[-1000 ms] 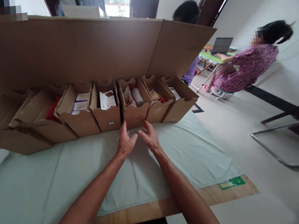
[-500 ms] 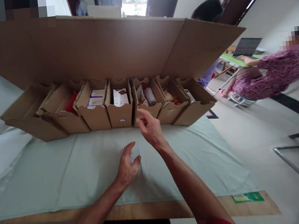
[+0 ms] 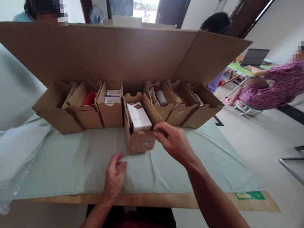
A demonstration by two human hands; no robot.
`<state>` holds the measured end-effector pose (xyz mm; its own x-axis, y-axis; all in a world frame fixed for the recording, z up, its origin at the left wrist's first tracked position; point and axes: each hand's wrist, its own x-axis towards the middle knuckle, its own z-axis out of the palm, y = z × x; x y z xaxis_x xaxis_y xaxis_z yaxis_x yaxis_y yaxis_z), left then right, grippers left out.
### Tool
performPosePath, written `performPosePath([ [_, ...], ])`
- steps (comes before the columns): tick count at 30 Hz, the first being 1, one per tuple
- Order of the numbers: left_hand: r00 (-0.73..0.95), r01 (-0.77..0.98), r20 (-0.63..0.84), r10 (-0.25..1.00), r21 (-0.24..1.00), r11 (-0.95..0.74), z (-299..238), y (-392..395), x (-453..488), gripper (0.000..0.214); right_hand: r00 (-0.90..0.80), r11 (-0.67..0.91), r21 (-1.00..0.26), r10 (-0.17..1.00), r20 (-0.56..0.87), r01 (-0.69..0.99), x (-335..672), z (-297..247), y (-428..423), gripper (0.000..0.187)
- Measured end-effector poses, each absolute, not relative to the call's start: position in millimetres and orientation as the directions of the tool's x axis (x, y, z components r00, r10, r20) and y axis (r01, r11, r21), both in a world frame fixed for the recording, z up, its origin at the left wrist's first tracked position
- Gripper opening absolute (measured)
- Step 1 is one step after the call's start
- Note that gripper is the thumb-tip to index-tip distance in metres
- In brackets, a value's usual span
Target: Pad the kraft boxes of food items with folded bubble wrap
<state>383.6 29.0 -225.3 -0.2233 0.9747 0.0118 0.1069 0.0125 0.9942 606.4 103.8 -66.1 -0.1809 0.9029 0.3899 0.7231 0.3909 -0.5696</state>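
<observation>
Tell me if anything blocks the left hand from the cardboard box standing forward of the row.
Nothing visible does: only pale green cloth lies between the left hand and the forward box. The right hand is at the box's right front corner, out of that path.

Reached farther forward with the right hand (image 3: 174, 140) than with the left hand (image 3: 115, 176). Slanted the right forearm (image 3: 215, 197) up and inward from the lower right, bending slightly leftward at the right wrist (image 3: 193, 164). Drew the right fingers (image 3: 164, 127) together in a pinch, back of the hand upward. Angled the left forearm (image 3: 91, 220) inward from the lower left. Half curled the left fingers (image 3: 114, 158), loosely parted from the left thumb (image 3: 123, 167), palm facing inward.
</observation>
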Motion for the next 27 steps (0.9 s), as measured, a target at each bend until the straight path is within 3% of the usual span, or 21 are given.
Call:
performPosePath([
  [5,-0.257,0.038,0.073,0.964,0.997,-0.066,-211,32,371,0.057,-0.048,0.296,-0.710,0.936,0.348,0.639,689,-78,12,0.012],
  [9,-0.135,0.007,0.140,0.981,0.990,-0.141,-201,41,377,0.077,0.252,0.145,-0.872,0.923,0.289,0.468,726,-114,-24,0.053],
  [12,0.010,-0.050,0.130,0.991,0.990,-0.129,-198,44,388,0.078,0.228,0.111,-0.938,0.954,0.193,0.328,719,-145,-44,0.071],
  [15,0.072,-0.059,0.105,0.992,0.993,-0.101,-200,40,398,0.067,0.147,0.096,-0.937,0.977,0.153,0.334,696,-170,-54,0.059],
  [19,-0.016,-0.033,0.114,0.993,0.993,-0.114,-207,33,404,0.058,0.221,0.084,-0.908,0.957,0.188,0.410,670,-182,-43,0.039],
  [27,-0.203,0.001,0.129,0.971,0.991,-0.131,-208,47,378,0.052,0.096,0.153,-0.918,0.975,0.201,0.365,641,-166,36,0.037],
])
